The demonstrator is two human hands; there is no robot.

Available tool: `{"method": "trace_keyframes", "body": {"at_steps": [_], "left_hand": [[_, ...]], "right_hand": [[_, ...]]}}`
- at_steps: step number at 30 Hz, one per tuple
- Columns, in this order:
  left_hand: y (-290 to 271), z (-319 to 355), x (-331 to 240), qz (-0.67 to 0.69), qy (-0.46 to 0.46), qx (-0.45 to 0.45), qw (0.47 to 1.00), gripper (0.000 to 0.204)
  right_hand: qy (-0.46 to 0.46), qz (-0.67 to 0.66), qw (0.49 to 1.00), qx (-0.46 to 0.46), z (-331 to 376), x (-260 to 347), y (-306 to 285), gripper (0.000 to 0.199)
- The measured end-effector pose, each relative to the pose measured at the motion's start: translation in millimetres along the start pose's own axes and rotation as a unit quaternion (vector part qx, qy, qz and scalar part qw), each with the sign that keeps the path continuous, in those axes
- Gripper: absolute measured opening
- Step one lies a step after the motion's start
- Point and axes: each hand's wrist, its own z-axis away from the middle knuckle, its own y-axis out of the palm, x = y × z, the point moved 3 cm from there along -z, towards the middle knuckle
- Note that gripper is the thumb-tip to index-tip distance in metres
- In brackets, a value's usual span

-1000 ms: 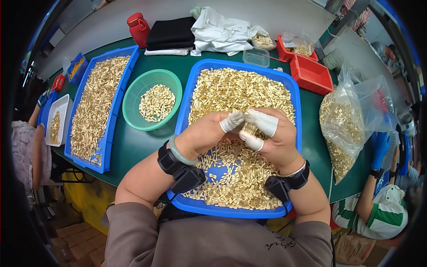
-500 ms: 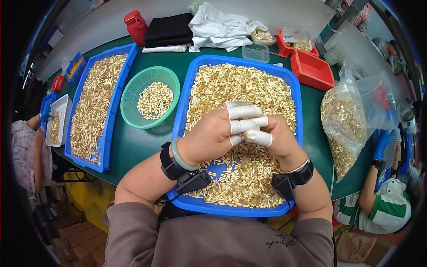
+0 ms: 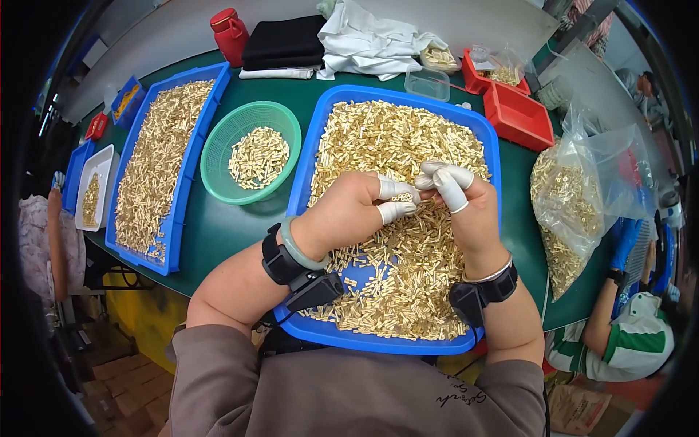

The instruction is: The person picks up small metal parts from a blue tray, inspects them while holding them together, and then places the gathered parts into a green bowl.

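White finger covers sit on the fingertips of both my hands, which are raised over a large blue tray (image 3: 498,226) full of small brass-coloured cylindrical pieces (image 3: 397,138). A few such brass pieces (image 3: 402,197) show lined up between the pinched thumb and fingers of my left hand (image 3: 348,207). Just beside it, my right hand (image 3: 472,204) has its thumb and fingers closed together near the ends of those pieces. Whatever lies in the right fingertips is hidden or too small to make out. Below the hands, a patch of blue tray bottom shows among the pieces.
To the left stand a green mesh basket (image 3: 207,164) and a long blue tray (image 3: 191,171), both holding brass pieces. A clear plastic bag of pieces (image 3: 568,197) leans at the right, near a red bin (image 3: 518,120). Folded cloths (image 3: 371,36) lie behind. Co-workers sit at both sides.
My hands have drawn slightly apart from their overlapped position, and my right fingers have lifted away, exposing the brass pieces in my left fingers. The whole view has shifted slightly.
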Motion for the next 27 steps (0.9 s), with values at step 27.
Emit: {"method": "trace_keyframes", "body": {"at_steps": [27], "left_hand": [[-8.9,-0.5,-24.6,-0.152,0.279,-0.043,0.947,0.020]], "right_hand": [[-0.066,-0.036,0.997,-0.027,-2.8,0.0,-2.5,0.022]]}}
